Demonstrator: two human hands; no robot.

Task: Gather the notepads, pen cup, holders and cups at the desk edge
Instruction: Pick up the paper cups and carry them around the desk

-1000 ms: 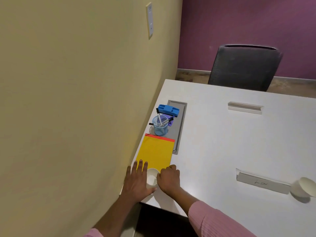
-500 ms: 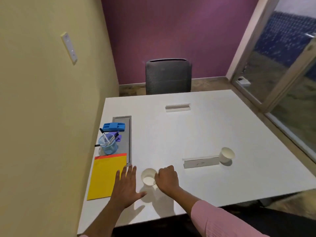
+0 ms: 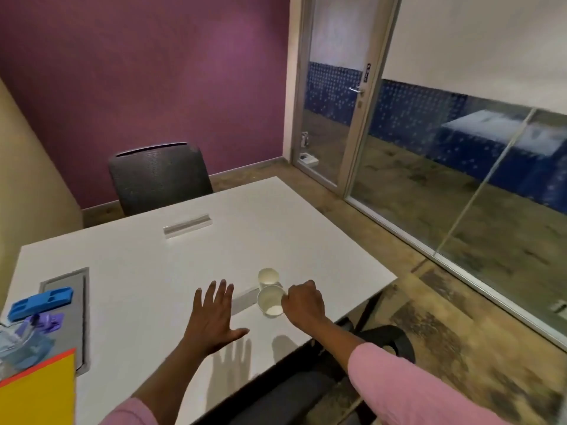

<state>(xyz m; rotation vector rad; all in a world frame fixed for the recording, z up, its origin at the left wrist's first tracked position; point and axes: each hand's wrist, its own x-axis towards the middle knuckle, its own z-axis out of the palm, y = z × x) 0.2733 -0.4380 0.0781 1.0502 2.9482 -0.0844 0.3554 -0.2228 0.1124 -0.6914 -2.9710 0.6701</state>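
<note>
**Two paper cups meet near the desk's right edge**

The right hand (image 3: 303, 305) is curled closed around a white paper cup (image 3: 270, 302), gripping it at its right side and holding it tilted, its mouth turned up toward the camera; the inside looks empty. Just beyond it, at about 12 o'clock from the held cup and touching or nearly touching it, a second paper cup (image 3: 268, 277) stands upright, also empty as far as can be seen. A flat clear holder (image 3: 244, 300) lies at the held cup's 9 o'clock, partly hidden behind it. The left hand (image 3: 214, 314) hovers flat over the white desk (image 3: 138, 277), fingers spread apart, holding nothing, its shadow falling below it.

At the desk's 9 o'clock edge a blurred blue pen cup (image 3: 21, 342) holds pens, with a yellow notepad (image 3: 43, 391) at its 6 o'clock, a blue holder (image 3: 40, 302) at its 12 o'clock, and a purple item (image 3: 49, 320) between them, by a grey inset panel (image 3: 76, 317). Another clear holder (image 3: 187, 226) sits toward the far edge at 12 o'clock.

A dark mesh chair (image 3: 159, 176) stands behind the desk against a purple wall (image 3: 147, 72); a glass door (image 3: 331, 102) and glass partition (image 3: 460, 179) fill the 3 o'clock side.
</note>
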